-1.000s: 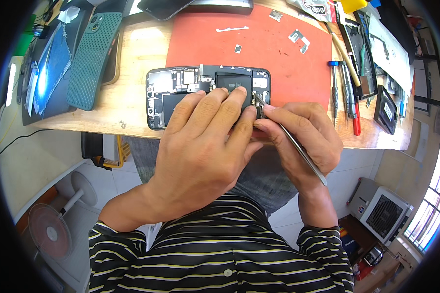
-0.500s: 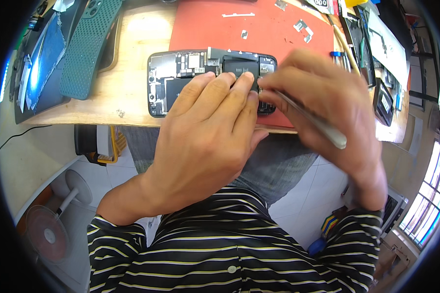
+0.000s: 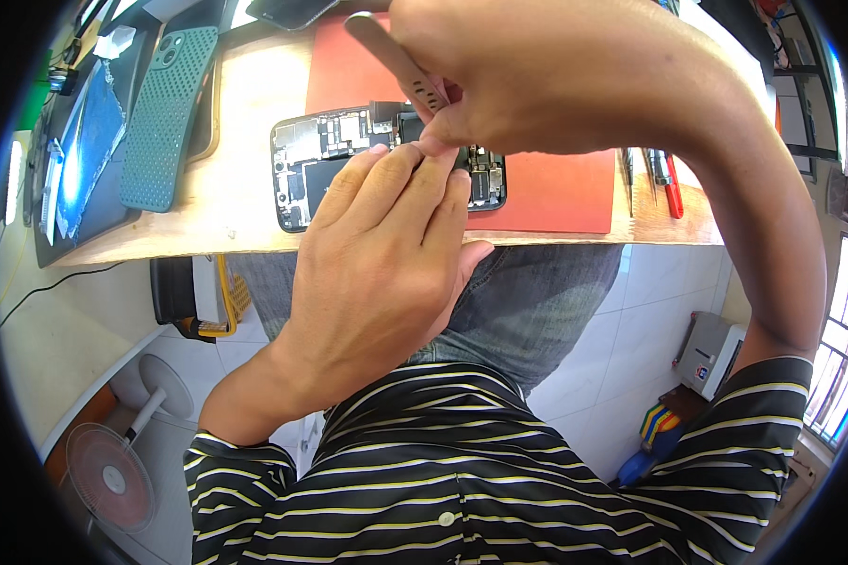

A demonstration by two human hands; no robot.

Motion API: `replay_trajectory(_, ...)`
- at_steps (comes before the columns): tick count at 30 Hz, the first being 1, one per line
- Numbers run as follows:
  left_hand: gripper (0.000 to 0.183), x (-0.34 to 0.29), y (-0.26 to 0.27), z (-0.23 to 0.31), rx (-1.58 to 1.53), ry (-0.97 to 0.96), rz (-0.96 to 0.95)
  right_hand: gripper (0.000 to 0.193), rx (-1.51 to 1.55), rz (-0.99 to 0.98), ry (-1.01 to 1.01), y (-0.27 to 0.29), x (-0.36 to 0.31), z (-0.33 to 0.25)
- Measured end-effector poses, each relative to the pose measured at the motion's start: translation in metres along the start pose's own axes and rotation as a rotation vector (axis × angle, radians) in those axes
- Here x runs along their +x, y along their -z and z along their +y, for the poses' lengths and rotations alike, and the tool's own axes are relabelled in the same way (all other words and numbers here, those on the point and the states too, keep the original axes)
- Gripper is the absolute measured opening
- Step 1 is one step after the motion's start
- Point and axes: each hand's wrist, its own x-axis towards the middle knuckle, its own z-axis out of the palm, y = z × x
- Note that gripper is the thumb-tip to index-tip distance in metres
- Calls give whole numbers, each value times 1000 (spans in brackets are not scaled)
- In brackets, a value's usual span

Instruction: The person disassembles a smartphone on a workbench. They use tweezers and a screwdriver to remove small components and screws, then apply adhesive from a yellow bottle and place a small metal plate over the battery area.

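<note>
An opened smartphone point(image 3: 297, 141) with bare circuit boards and a black battery lies crosswise at the table's front, partly on a red mat point(image 3: 556, 193). Across its middle rests my left hand point(image 3: 382, 254), fingers stretched out side by side, tips on the phone. The left thumb sticks out to the side, off the phone. Above the phone my right hand point(image 3: 490, 80) pinches metal tweezers point(image 3: 393, 61), their broad end pointing up and to the left. Its fingers meet the left fingertips over the phone. The tweezers' tips are hidden behind the fingers.
To the left stands a green perforated phone case point(image 3: 165, 132) beside a blue sheet point(image 3: 89, 155). A red-handled tool point(image 3: 674, 188) and slim tools point(image 3: 629, 174) lie right of the mat. A dark phone point(image 3: 292, 9) is at the back. A fan point(image 3: 113, 478) stands on the floor.
My right hand has swung from the phone's right end up and leftward over its middle, turning the tweezers. The left hand stays on the phone.
</note>
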Motion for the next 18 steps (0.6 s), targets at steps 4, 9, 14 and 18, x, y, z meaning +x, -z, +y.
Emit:
replay_trajectory(4, 48, 0, 1, 0, 9, 0, -7, 23, -57, -27, 66, -4, 8, 8)
replay_trajectory(9, 49, 2, 2, -1, -11, -7, -13, 19, -108, 53, 196, -9, -4, 31)
replay_trajectory(14, 52, 5, 3, -1, -9, 0, -16, 18, -1, 190, 262, -20, -7, 26)
replay_trajectory(18, 53, 6, 3, 2, -7, 17, -25, 18, -232, 211, 80, -27, -10, 16)
